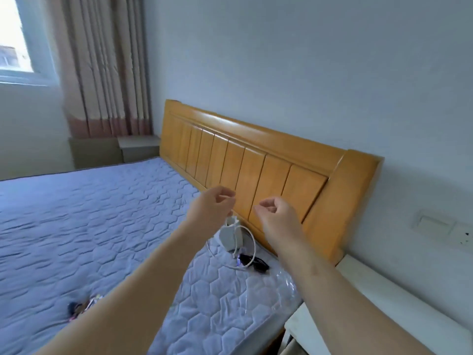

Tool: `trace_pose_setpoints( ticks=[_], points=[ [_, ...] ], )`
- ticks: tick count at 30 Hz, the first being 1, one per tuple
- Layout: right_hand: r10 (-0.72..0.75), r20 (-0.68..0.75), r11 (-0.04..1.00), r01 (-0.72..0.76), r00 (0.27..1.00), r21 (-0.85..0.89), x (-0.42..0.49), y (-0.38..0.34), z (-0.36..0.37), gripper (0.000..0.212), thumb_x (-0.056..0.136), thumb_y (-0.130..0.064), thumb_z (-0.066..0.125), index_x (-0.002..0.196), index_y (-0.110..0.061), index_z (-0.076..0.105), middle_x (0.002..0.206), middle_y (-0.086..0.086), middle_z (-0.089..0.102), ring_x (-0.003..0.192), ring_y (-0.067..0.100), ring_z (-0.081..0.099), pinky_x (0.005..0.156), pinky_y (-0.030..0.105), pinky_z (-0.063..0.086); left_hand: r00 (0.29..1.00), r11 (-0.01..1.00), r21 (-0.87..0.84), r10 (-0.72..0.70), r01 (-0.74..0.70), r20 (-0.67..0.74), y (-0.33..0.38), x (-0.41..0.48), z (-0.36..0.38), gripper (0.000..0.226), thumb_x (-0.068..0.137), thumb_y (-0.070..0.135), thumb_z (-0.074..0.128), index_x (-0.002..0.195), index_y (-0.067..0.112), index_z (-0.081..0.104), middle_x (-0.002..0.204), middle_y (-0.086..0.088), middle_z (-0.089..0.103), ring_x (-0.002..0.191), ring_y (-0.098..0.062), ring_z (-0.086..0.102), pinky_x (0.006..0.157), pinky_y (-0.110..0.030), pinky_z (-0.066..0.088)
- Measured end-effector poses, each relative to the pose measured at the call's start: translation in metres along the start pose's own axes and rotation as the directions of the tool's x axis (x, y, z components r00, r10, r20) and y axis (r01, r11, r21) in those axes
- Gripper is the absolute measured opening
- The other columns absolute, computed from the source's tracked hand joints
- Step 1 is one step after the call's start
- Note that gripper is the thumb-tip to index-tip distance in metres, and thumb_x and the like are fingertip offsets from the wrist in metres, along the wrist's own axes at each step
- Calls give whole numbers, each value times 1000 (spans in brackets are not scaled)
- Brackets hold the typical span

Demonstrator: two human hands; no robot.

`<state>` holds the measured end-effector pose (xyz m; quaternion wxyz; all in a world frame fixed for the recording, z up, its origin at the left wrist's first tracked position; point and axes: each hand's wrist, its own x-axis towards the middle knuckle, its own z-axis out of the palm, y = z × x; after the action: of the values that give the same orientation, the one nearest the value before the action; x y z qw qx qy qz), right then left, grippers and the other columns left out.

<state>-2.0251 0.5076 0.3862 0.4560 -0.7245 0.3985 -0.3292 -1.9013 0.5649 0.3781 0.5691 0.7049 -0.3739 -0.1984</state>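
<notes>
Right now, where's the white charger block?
Head view, centre: the white charger block is by the foot of the wooden headboard, just below the left hand that holds its cable, with black sunglasses beside it on the mattress.

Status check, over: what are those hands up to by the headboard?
Left hand pinches white cable; right hand curled, grip unclear. Charger below, on that cable. Sunglasses and clear bag on mattress beneath.

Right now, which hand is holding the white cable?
The left hand: it pinches the cable, which hangs down to the charger. The right hand is curled but shows no cable.
</notes>
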Motion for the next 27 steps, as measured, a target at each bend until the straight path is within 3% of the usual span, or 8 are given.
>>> trace_pose_setpoints(
  ticks=[3,7,11,15,21,24,27],
  points=[
    [-140,79,989,143,987,-35,-29,-73,-8,11,94,-28,54,101,-20,53,87,-9,52,72,2,48,58,18,38,995,998,25,66,-64,-71,62,-29,-50,9,94,16,52,94,23,57,81,7,61,78,-10,61,66,-25,47],
    [-313,158,949,315,937,11,-69,-149,-1,11,94,-28,55,99,-18,52,87,-7,53,72,4,48,57,18,40,966,990,91,129,-112,-223,115,-79,-123,10,92,18,55,88,25,60,79,7,62,79,-13,63,70,-31,48],
    [-423,235,906,407,875,116,-111,-207,33,9,93,-26,56,97,-18,53,84,-6,54,72,10,49,56,20,39,912,977,180,178,-118,-370,141,-139,-202,12,91,18,56,85,27,61,82,1,65,85,-22,65,71,-33,49],
    [-516,318,856,458,796,242,-166,-258,85,8,91,-23,56,97,-17,55,84,-5,55,74,11,50,61,22,38,835,948,306,233,-81,-499,154,-209,-284,8,93,17,55,94,22,61,87,1,66,86,-21,65,70,-29,50],
    [-605,468,793,438,644,423,-281,-323,189,10,91,-22,57,100,-18,54,86,-6,55,75,9,50,65,22,41,683,931,363,236,47,-692,143,-338,-410,13,91,21,56,86,32,60,87,6,68,88,-18,67,80,-37,53],
    [-637,526,766,392,564,509,-357,-347,253,7,90,-22,58,95,-22,55,84,-6,56,78,13,52,71,28,44,598,940,323,196,112,-777,122,-414,-475,9,92,20,57,93,26,63,85,4,67,83,-18,66,75,-35,51],
    [-627,611,774,293,484,562,-438,-364,319,7,89,-22,59,96,-22,56,85,-6,58,77,14,54,62,24,43,514,940,283,150,192,-844,102,-493,-536,11,92,15,56,100,17,63,85,3,65,75,-14,63,66,-27,48]
  ],
)
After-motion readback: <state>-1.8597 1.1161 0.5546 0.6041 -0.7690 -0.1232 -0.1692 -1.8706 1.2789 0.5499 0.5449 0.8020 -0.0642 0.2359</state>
